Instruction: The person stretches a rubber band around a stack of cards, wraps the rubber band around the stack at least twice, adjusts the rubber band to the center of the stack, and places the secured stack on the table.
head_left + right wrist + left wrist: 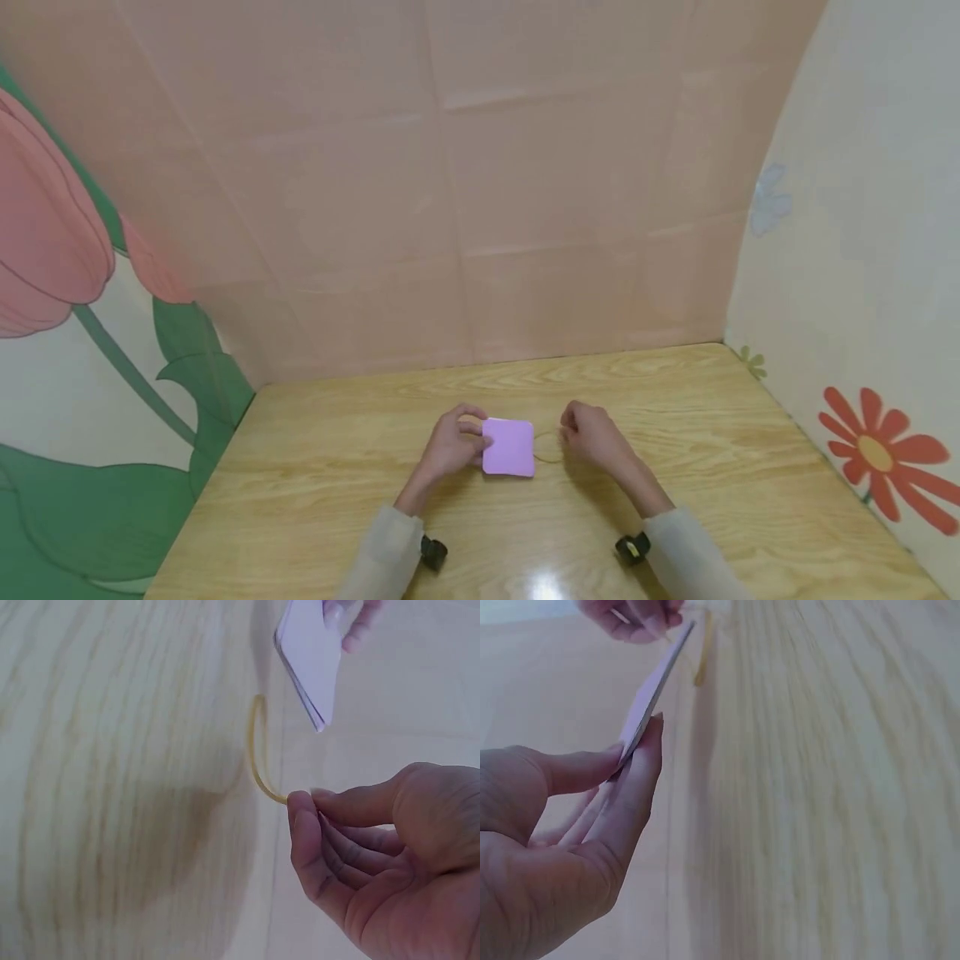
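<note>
Left hand [450,443]: thumb on the near face, fingers behind, pinching the left edge of the stack; stack [508,447]: square, purple, rounded corners, several thin layers at the edge, held tilted over the middle of the table, between the two hands; right hand [596,433]: thumb and forefinger tips pinching one end of the band, other fingers curled in; band [250,746]: yellow, thin, one open loop, reaching from the right fingertips toward the right edge of the stack; whether it touches the stack, cannot tell.

Table [337,483]: pale wood grain, a bright glare at the near edge; sleeves [693,546]: two, light, one on each forearm; cameras [632,548]: two, dark, one at each wrist; sheet [360,208]: pink, creased, behind the table; right wall [847,250]: pale, with a red flower [875,454]; tulip [45,208]: large, pink, on the left, with green leaves [112,517].
</note>
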{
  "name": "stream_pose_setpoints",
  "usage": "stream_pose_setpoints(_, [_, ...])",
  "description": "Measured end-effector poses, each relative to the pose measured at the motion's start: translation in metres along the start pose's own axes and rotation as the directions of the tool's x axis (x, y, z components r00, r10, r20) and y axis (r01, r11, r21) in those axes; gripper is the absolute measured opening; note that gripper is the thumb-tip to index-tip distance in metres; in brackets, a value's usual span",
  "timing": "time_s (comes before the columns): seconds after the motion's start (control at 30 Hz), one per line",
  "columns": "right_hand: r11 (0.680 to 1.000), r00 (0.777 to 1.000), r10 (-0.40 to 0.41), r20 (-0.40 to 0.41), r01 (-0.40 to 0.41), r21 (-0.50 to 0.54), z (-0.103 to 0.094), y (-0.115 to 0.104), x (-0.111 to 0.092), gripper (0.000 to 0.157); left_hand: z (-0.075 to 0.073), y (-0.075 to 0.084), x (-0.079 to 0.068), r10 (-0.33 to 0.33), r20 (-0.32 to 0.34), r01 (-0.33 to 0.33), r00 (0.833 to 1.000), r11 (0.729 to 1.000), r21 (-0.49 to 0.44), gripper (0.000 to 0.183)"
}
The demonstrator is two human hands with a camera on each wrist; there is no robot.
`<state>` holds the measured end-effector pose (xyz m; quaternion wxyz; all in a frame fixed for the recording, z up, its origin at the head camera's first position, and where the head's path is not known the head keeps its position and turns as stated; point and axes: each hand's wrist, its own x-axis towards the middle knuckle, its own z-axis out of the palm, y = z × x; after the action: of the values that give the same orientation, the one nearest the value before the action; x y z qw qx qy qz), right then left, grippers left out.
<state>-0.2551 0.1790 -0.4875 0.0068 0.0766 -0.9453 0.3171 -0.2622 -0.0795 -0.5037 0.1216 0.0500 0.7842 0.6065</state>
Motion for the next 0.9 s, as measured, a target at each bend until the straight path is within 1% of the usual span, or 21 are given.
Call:
stream_pose_setpoints(0.1, [0.999, 1.0, 0.015, -0.005, -0.015, 0.039, -0.006, -0.004, -0.004, 0.018, 0.0, 0.003, -0.003, -0.033, -0.013, 0.032, 0.999, 0.998, -0.049, 0.043])
stream_pose_setpoints(0.17, [0.999, 1.0, 0.005, -0.016, -0.004, 0.048, -0.01, -0.007, -0.006, 0.021, -0.001, 0.005, -0.006, -0.041, -0.01, 0.04, 0.999, 0.997, -0.065, 0.041])
stream_pose_setpoints(0.3, [0.999, 0.998, -0.044, -0.044, 0.046, 0.029, -0.016, -0.009, -0.008, 0.016, -0.001, 0.009, -0.011, -0.046, 0.001, 0.046, 0.999, 0.995, -0.091, 0.032])
stream_pose_setpoints(0.37, [0.998, 0.997, -0.053, -0.052, 0.054, 0.02, -0.017, -0.011, -0.008, 0.012, -0.001, 0.01, -0.014, -0.046, 0.005, 0.046, 0.999, 0.993, -0.106, 0.029])
stream_pose_setpoints(0.6, [0.999, 0.998, -0.018, -0.057, 0.02, 0.036, -0.019, -0.015, -0.007, 0.005, -0.001, 0.017, -0.02, -0.024, 0.005, 0.025, 1.0, 0.992, -0.128, 0.027])
stream_pose_setpoints(0.7, [0.998, 0.995, -0.027, -0.093, 0.032, 0.059, -0.02, -0.016, -0.006, 0.005, -0.001, 0.019, -0.021, -0.021, 0.008, 0.022, 1.0, 0.991, -0.129, 0.026])
stream_pose_setpoints(0.9, [0.995, 0.986, -0.03, -0.161, 0.044, 0.085, -0.024, -0.022, -0.004, 0.006, 0.002, 0.02, -0.023, -0.002, 0.041, 0.008, 0.999, 0.988, -0.152, 0.026])
